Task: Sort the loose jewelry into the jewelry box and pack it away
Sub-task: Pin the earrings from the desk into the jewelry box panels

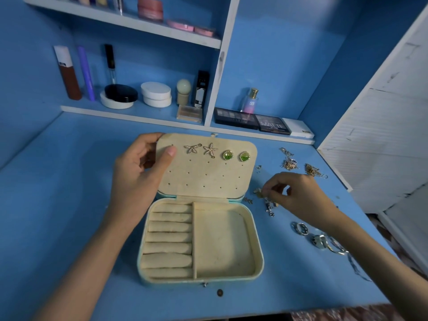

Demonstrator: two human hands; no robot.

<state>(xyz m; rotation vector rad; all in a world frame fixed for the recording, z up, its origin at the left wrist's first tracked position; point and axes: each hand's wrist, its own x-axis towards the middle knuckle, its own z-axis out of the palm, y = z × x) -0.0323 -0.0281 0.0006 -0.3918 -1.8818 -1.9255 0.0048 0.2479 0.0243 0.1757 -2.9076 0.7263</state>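
Now, table (pixel 69 228): blue, with loose pieces strewn on its right side.
jewelry box (pixel 259 251): open at the table's middle, ring rolls left, one wide compartment right.
lid (pixel 208 179): tipped back on the far side.
left hand (pixel 141 167): I grip the lid's far-left corner, thumb on its inner face.
right hand (pixel 298 193): right of the box, fingers curled, pinching a small gold piece (pixel 259 191).
chains (pixel 289 162): tangled, far right.
rings (pixel 301 228): near right, beside my wrist.
starfish earrings (pixel 192 148), green earrings (pixel 228 155): pinned along the lid's far row.

Open surface (pixel 58 216) lies left of the jewelry box (pixel 259 251); rightward, scattered rings (pixel 301 228) and chains (pixel 289 163) (thickly strewn) block passage.
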